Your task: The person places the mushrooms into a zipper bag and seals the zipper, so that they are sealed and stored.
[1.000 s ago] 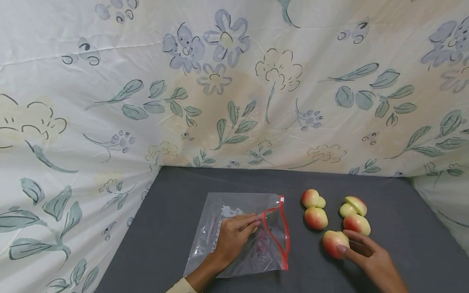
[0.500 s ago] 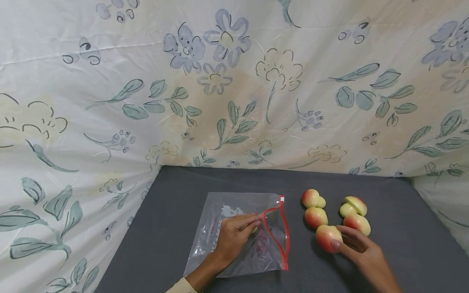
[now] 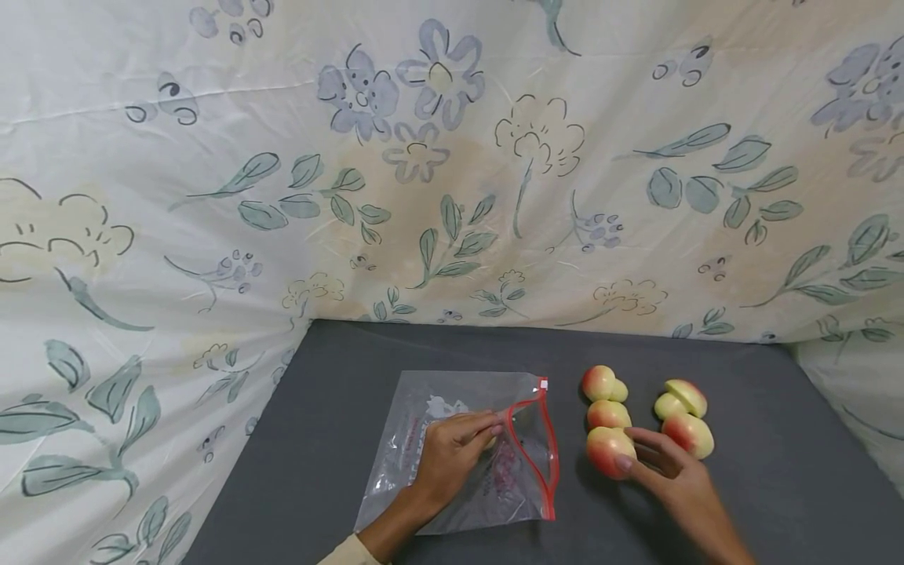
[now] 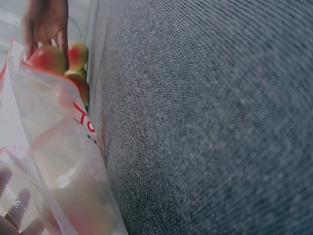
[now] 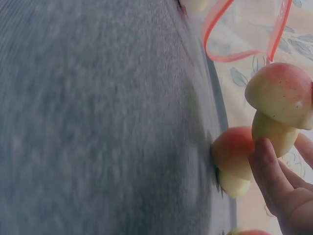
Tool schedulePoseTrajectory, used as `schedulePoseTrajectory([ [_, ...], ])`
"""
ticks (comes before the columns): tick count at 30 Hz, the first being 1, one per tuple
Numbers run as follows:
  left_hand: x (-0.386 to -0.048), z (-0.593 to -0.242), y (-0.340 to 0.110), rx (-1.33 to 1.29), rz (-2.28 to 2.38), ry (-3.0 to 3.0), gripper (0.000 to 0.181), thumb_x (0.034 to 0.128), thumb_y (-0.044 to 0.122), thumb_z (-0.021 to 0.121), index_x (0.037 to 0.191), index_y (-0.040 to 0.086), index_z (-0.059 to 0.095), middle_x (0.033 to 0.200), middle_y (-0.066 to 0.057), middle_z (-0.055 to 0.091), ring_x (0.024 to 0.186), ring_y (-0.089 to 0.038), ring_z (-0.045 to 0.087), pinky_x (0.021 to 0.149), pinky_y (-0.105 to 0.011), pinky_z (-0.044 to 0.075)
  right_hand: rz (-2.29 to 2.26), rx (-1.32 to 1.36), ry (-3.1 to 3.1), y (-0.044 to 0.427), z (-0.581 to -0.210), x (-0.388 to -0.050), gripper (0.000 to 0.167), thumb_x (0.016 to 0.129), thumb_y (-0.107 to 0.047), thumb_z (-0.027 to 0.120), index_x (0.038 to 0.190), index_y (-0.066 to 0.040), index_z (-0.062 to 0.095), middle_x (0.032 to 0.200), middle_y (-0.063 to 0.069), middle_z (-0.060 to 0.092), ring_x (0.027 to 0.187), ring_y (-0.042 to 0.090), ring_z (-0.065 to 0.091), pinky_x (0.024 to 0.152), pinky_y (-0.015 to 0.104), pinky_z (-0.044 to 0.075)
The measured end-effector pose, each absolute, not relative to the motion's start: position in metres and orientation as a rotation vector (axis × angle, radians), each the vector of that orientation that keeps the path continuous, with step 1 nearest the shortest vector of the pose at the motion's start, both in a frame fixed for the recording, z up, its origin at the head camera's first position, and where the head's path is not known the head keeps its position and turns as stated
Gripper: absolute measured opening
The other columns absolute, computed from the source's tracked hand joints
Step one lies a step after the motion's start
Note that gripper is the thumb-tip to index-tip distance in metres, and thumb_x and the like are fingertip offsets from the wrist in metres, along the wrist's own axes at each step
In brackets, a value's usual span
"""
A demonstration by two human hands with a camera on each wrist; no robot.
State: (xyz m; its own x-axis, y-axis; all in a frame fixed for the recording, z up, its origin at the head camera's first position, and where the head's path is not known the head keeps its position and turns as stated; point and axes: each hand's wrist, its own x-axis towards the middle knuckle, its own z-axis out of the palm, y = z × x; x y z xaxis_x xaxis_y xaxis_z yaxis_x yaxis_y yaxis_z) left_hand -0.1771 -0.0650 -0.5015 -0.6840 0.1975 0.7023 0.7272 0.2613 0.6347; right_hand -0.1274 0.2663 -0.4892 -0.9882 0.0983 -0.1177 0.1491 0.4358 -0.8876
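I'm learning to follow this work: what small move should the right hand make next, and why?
Probably ease the right hand leftward to the red rim of the clear bag: it holds a mushroom-shaped piece above the table, the rim gapes on that side, and the left hand grips the bag.

Red letters [image 4: 84, 118], seemingly "TO", mark the plastic bag [image 3: 494, 490]; other print [image 3: 443, 406] is illegible.
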Motion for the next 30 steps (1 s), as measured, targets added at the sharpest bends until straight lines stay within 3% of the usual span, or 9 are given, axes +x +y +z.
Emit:
schedulePoseTrajectory([
  [6,-0.177,-0.502,-0.065,-0.837,-1.431,-2.038,0.020,0.0917,0.002,0.081,0.111,0.009,0.084,0.107,-0.002,0.082,0.100,-0.015,0.079,0.085,-0.024,0.063,-1.734,0.137,2.600,0.255,-0.490,-0.128,0.053,0.100,-0.029,0.078,0.145,-0.009,0.061,0.126,-0.023,0.065,0.111,-0.014,0.059,0.088,0.015,0.054],
  [12,-0.178,-0.503,-0.065,-0.833,-1.435,-2.039,0.020,0.0913,0.003,0.082,0.111,0.009,0.084,0.107,-0.003,0.082,0.100,-0.014,0.079,0.086,-0.023,0.062,-1.796,0.094,2.560,0.245,-0.491,-0.131,0.052,0.100,-0.026,0.078,0.146,-0.010,0.061,0.130,-0.020,0.064,0.113,-0.010,0.060,0.089,0.017,0.055],
  [20,-0.178,-0.504,-0.065,-0.834,-1.418,-2.041,0.021,0.0900,0.002,0.083,0.110,0.008,0.084,0.106,-0.003,0.082,0.099,-0.014,0.079,0.086,-0.023,0.062,-1.918,-0.020,2.548,0.230,-0.493,-0.130,0.047,0.097,-0.015,0.079,0.141,-0.005,0.064,0.127,-0.017,0.068,0.111,-0.002,0.066,0.089,0.015,0.055],
  [30,-0.178,-0.504,-0.065,-0.830,-1.409,-2.037,0.020,0.0903,0.003,0.083,0.109,0.009,0.084,0.106,-0.002,0.082,0.098,-0.013,0.079,0.086,-0.023,0.062,-1.960,-0.025,2.498,0.217,-0.493,-0.129,0.045,0.096,-0.013,0.080,0.138,-0.005,0.066,0.127,-0.010,0.070,0.111,0.002,0.068,0.089,0.016,0.056],
])
